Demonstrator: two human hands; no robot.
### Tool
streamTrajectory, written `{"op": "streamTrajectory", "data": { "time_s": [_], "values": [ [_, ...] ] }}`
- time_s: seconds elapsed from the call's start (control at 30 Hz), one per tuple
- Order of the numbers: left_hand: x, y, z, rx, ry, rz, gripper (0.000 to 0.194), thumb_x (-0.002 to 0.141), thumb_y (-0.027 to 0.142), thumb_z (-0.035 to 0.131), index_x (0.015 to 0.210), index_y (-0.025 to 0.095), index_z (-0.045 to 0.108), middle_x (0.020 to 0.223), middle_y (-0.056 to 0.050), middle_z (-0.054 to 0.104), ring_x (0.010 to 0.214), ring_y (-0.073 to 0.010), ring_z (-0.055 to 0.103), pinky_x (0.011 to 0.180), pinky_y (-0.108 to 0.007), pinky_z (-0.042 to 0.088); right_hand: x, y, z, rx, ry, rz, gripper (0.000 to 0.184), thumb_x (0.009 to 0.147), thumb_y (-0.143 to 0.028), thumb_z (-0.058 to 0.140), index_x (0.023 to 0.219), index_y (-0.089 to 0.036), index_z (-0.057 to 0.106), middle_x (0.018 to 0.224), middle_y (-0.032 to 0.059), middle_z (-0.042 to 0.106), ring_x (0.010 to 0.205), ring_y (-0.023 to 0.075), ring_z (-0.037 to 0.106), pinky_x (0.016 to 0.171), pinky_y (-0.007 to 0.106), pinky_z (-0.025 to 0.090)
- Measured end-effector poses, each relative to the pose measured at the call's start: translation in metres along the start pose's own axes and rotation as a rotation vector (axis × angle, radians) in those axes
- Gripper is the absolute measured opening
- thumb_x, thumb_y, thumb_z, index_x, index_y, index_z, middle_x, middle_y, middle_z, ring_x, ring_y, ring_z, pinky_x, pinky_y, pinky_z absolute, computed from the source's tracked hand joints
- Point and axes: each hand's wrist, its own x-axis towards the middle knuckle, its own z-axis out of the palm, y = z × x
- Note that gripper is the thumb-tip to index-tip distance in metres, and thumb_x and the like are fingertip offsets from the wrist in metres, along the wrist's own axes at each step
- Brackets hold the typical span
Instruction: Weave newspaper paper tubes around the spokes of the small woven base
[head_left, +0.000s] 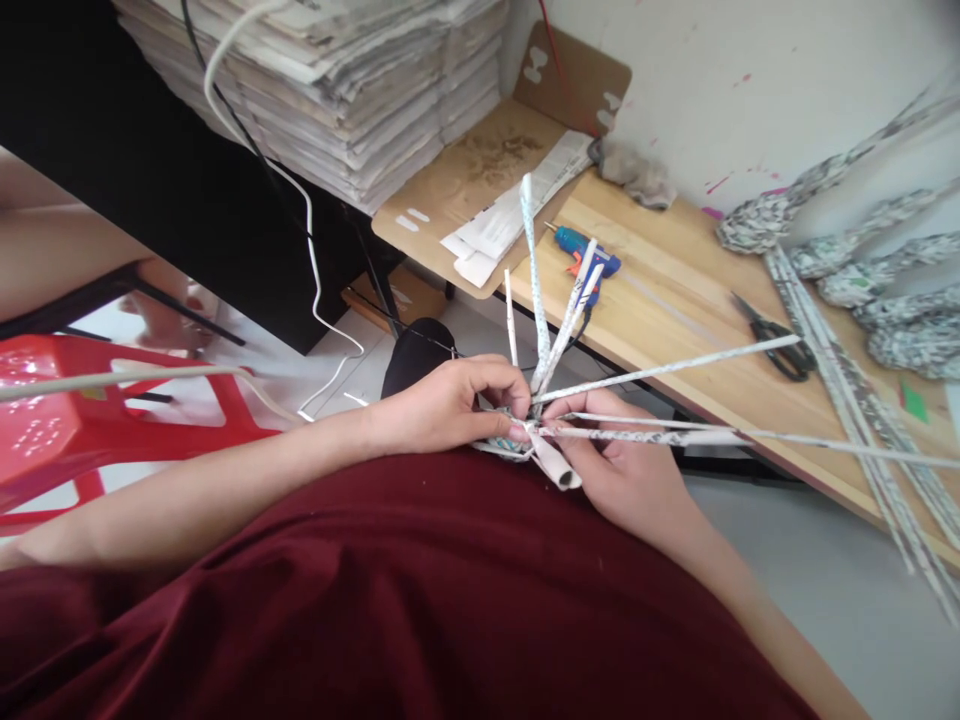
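Observation:
Close to my lap, both hands work on a woven piece (504,450) of rolled newspaper tubes. My left hand (469,400) is closed, its thumb and fingers pinching the weave from the left side. From the other side my right hand (626,465) pinches at the same joint, its fingers partly covered by the tubes. Several paper tubes (537,290) fan out upward from the joint. Other long tubes (675,370) stretch out to the right over my right hand. A wider rolled end (559,465) points down between my hands.
On the wooden table (675,290) lie a blue glue gun (592,255), black scissors (776,340), loose paper tubes (840,390) and several woven newspaper pieces (754,222). Paper strips (517,205) rest on cardboard (427,190) beside stacked newspapers (337,110). A red stool (52,420) and white cables stand left.

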Motion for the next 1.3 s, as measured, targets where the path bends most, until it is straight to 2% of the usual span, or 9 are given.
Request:
{"op": "streamTrajectory", "data": {
  "time_s": [0.2, 0.33, 0.4, 0.6, 0.73, 0.97, 1.1, 1.2, 1.3],
  "values": [
    [0.001, 0.003, -0.003, -0.086, -0.029, -0.048, 0.016, 0.084, 0.029, 0.076, 0.088, 0.016, 0.069, 0.089, -0.002, 0.068, 0.082, -0.0142, 0.064, 0.076, -0.025, 0.049, 0.0, 0.001, -0.002, 0.1, -0.034, 0.024, 0.005, 0.092, -0.022, 0.065, 0.09, -0.022, 0.069, 0.081, 0.0006, 0.073, 0.07, 0.017, 0.066, 0.066, 0.029, 0.051],
    [0.002, 0.004, -0.005, -0.097, -0.039, -0.047, 0.016, 0.085, 0.029, 0.075, 0.087, 0.015, 0.067, 0.087, -0.003, 0.07, 0.079, -0.0139, 0.064, 0.073, -0.024, 0.049, 0.002, 0.004, 0.001, 0.133, -0.032, 0.033, 0.008, 0.093, -0.023, 0.064, 0.092, -0.023, 0.072, 0.088, 0.0017, 0.076, 0.079, 0.0191, 0.07, 0.072, 0.03, 0.053],
    [0.002, 0.004, -0.006, -0.071, -0.038, -0.047, 0.016, 0.085, 0.029, 0.075, 0.087, 0.015, 0.067, 0.086, -0.003, 0.069, 0.078, -0.0138, 0.063, 0.071, -0.024, 0.048, 0.003, 0.004, 0.002, 0.104, -0.029, 0.015, 0.008, 0.092, -0.022, 0.065, 0.093, -0.024, 0.073, 0.092, 0.0017, 0.077, 0.083, 0.0206, 0.071, 0.075, 0.031, 0.053],
    [0.001, 0.008, -0.005, 0.06, -0.029, -0.03, 0.018, 0.088, 0.033, 0.07, 0.085, 0.015, 0.067, 0.081, -0.001, 0.065, 0.075, -0.0129, 0.058, 0.069, -0.023, 0.045, 0.001, 0.0, -0.001, 0.025, -0.052, -0.079, 0.011, 0.095, -0.017, 0.061, 0.09, -0.023, 0.069, 0.083, 0.0002, 0.074, 0.073, 0.0172, 0.068, 0.073, 0.03, 0.052],
    [0.0, 0.01, -0.001, 0.06, -0.004, -0.066, 0.019, 0.09, 0.033, 0.067, 0.089, 0.014, 0.066, 0.082, 0.0, 0.063, 0.072, -0.0116, 0.057, 0.067, -0.022, 0.045, 0.0, 0.001, -0.005, 0.007, -0.076, -0.153, 0.011, 0.097, -0.018, 0.06, 0.09, -0.021, 0.069, 0.085, 0.0016, 0.074, 0.075, 0.0166, 0.068, 0.074, 0.029, 0.052],
    [-0.001, 0.014, 0.002, -0.047, 0.033, -0.148, 0.021, 0.092, 0.036, 0.064, 0.087, 0.015, 0.063, 0.075, 0.002, 0.06, 0.066, -0.0099, 0.051, 0.062, -0.022, 0.041, 0.002, -0.001, -0.005, -0.012, 0.034, -0.194, 0.005, 0.094, -0.018, 0.066, 0.093, -0.021, 0.07, 0.087, -0.0002, 0.074, 0.078, 0.0146, 0.068, 0.076, 0.027, 0.053],
    [-0.001, 0.016, 0.003, -0.088, 0.008, -0.116, 0.017, 0.093, 0.031, 0.063, 0.087, 0.014, 0.062, 0.074, 0.003, 0.058, 0.064, -0.0087, 0.049, 0.062, -0.021, 0.041, 0.003, -0.003, -0.003, 0.104, 0.011, -0.122, 0.007, 0.095, -0.019, 0.064, 0.091, -0.021, 0.069, 0.086, 0.0006, 0.073, 0.076, 0.0147, 0.067, 0.074, 0.027, 0.055],
    [-0.001, 0.015, 0.004, -0.097, 0.024, -0.11, 0.016, 0.092, 0.028, 0.063, 0.085, 0.014, 0.061, 0.075, 0.003, 0.058, 0.064, -0.0082, 0.049, 0.063, -0.021, 0.042, 0.004, -0.001, 0.001, 0.307, -0.047, 0.053, 0.008, 0.097, -0.027, 0.063, 0.095, -0.02, 0.068, 0.083, 0.0013, 0.072, 0.071, 0.0148, 0.068, 0.066, 0.027, 0.058],
    [-0.002, 0.014, 0.005, -0.095, 0.045, -0.115, 0.015, 0.091, 0.027, 0.064, 0.085, 0.014, 0.061, 0.077, 0.002, 0.059, 0.066, -0.0087, 0.051, 0.064, -0.021, 0.043, 0.004, 0.001, 0.004, 0.412, -0.031, 0.161, 0.014, 0.094, -0.033, 0.068, 0.098, -0.02, 0.068, 0.079, 0.0014, 0.073, 0.068, 0.0156, 0.069, 0.062, 0.027, 0.059]
  ]
}}
